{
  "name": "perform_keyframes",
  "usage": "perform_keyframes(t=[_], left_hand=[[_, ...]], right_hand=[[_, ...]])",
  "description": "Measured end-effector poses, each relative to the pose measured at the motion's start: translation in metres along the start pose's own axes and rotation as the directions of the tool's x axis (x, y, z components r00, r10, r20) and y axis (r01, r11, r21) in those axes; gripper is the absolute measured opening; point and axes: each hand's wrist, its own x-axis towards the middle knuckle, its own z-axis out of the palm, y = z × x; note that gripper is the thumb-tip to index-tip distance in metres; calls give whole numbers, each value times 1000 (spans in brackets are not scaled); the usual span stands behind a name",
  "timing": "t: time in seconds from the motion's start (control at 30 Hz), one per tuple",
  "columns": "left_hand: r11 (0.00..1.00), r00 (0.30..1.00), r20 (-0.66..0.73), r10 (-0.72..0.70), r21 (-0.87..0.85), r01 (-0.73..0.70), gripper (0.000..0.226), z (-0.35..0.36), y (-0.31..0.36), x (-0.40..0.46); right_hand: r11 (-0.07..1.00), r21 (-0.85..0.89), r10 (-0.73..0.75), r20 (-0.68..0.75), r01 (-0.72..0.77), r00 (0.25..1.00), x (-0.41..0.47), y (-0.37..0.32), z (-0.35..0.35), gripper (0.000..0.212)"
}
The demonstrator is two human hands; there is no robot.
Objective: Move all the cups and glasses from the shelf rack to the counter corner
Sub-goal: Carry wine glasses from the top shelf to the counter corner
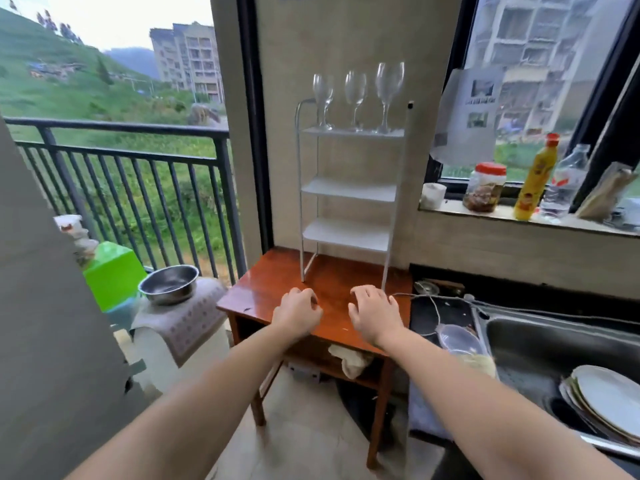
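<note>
three wine glasses (356, 98) upright, top shelf | left hand (297, 311), right hand (374, 315) empty, fingers curled

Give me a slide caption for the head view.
Both hands, left and right, empty over wooden table; three wine glasses top white rack.

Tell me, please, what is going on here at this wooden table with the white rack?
A person stands at a wooden table, both arms stretched out. The left hand and right hand hover over the tabletop with fingers curled, holding nothing. In front of them a white shelf rack stands on the table. Three wine glasses stand upright on its top shelf; the lower shelves are bare. No glass has been taken down yet.
</note>
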Motion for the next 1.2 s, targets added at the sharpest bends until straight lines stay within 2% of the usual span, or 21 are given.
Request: perform_keyframes(t=[0.17, 0.33, 0.47, 0.57, 0.67, 0.73, 0.8, 0.9, 0.97, 1.03, 1.1, 1.2], left_hand=[[994, 995, -24, 92, -55, -93, 29, -35, 18, 71], [970, 975, -83, 206, -116, -214, 28, -73, 64, 156], [930, 943, -189, 276, -196, -311, 21, -117, 112, 214], [898, 921, -257, 293, -258, -357, 7, -144, 142, 253], [865, 927, -301, 222, -377, -329, 28, -161, 165, 302], [802, 939, -312, 145, -519, -296, 41, -169, 176, 332], [730, 950, -299, 89, -629, -267, 41, -175, 183, 355], [610, 973, -221, 65, -763, -214, 12, -182, 194, 376], [545, 988, -141, 58, -825, -150, 17, -183, 200, 389], [543, 994, -90, 58, -833, -107, 16, -180, 204, 398], [570, 996, -62, 68, -817, -90, 13, -177, 207, 404], [592, 994, -76, 74, -799, -105, 17, -174, 209, 410]], right_hand=[[999, -5, 37, -110, -38, 993, 70, -15, -33, 41], [1000, 22, 25, -202, -21, 979, 144, -13, -85, 43], [996, 86, 30, -321, -3, 947, 210, -7, -132, 44], [977, 212, 72, -420, 21, 905, 250, -6, -166, 42], [936, 350, 160, -492, 26, 856, 290, -4, -199, 38], [885, 463, 232, -527, 48, 818, 316, -2, -216, 37], [787, 615, 324, -487, 55, 811, 341, -1, -227, 38], [592, 806, 435, -333, 13, 836, 393, 11, -234, 52], [443, 896, 459, -210, -18, 863, 417, 21, -234, 62], [318, 948, 437, -134, -14, 889, 407, 14, -239, 45], [329, 943, 452, -116, -44, 884, 402, 13, -242, 37], [264, 961, 471, -55, -81, 881, 400, 17, -245, 37]])
